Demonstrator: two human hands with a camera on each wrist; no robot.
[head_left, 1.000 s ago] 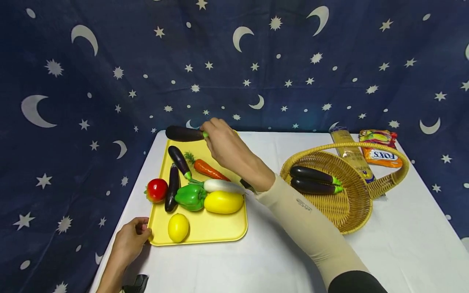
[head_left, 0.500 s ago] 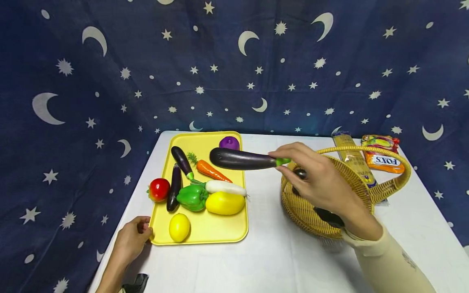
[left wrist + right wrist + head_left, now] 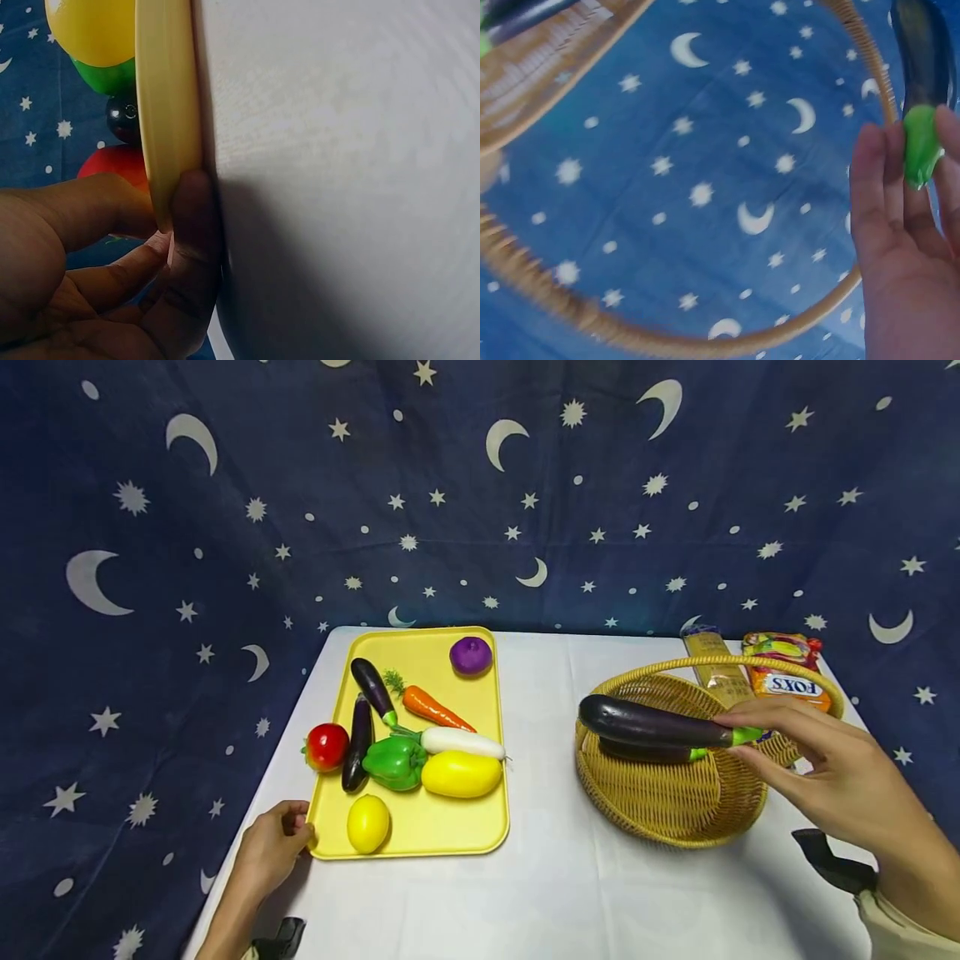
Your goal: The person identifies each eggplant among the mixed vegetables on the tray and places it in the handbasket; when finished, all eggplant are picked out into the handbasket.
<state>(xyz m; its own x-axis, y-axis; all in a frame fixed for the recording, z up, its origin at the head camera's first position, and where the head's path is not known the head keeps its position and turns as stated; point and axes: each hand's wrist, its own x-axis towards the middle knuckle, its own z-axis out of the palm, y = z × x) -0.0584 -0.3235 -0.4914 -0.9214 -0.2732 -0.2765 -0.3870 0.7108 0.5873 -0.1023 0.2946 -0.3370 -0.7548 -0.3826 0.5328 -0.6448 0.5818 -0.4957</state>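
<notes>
My right hand (image 3: 855,781) pinches a dark purple eggplant (image 3: 645,722) by its green stem end, over the wicker basket (image 3: 660,814). An eggplant in the basket (image 3: 648,751) shows below it; the held one hides part of the basket's contents. In the right wrist view the green stem (image 3: 921,142) sits between fingers and thumb. At the near left corner of the yellow tray (image 3: 450,842), my left hand (image 3: 264,853) grips the rim. The left wrist view shows the tray edge (image 3: 169,97) between thumb and fingers.
On the tray lie two eggplants, a carrot (image 3: 435,708), white radish (image 3: 461,742), green pepper (image 3: 393,763), lemon (image 3: 367,823), yellow oblong fruit (image 3: 461,774) and purple vegetable (image 3: 471,656). A tomato (image 3: 327,747) overlaps its left rim. Food packets (image 3: 783,668) lie behind the basket, whose handle (image 3: 705,660) arches up.
My right hand has carried the eggplant from above the tray's far left rightward to over the basket. The left hand stays at the tray corner.
</notes>
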